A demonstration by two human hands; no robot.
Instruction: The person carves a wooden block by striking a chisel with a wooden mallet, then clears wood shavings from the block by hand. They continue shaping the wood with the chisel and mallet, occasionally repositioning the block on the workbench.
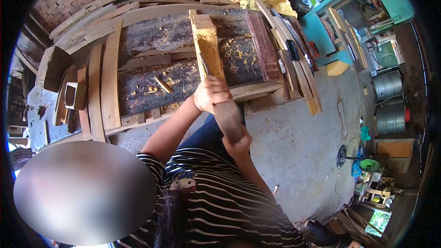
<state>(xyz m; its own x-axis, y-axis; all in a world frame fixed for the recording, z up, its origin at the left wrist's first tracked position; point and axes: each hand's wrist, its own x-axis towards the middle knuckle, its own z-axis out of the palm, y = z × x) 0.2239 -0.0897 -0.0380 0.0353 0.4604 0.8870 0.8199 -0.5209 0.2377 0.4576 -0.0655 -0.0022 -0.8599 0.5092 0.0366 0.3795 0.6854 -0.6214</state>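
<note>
Both my hands are in front of my striped shirt at the bench's near edge. My left hand [213, 94] is closed, knuckles up, around a chisel [205, 65]. The thin dark blade points away from me along a yellow wooden piece [209, 43] lying across the bench, and the fist hides its handle. Lower and to the right, my right hand [238, 142] is wrapped round the near end of a thick brown wooden block [228, 120]. The block's far end meets my left fist in this view. Wood chips surround the yellow piece.
The dark bench slab [161, 62] bears chips and a loose wood sliver [163, 85]. Planks [110, 76] lie across its left side. A reddish board [264, 48] and several long strips lie right. A teal cabinet [321, 36] and metal drums [389, 103] stand farther right.
</note>
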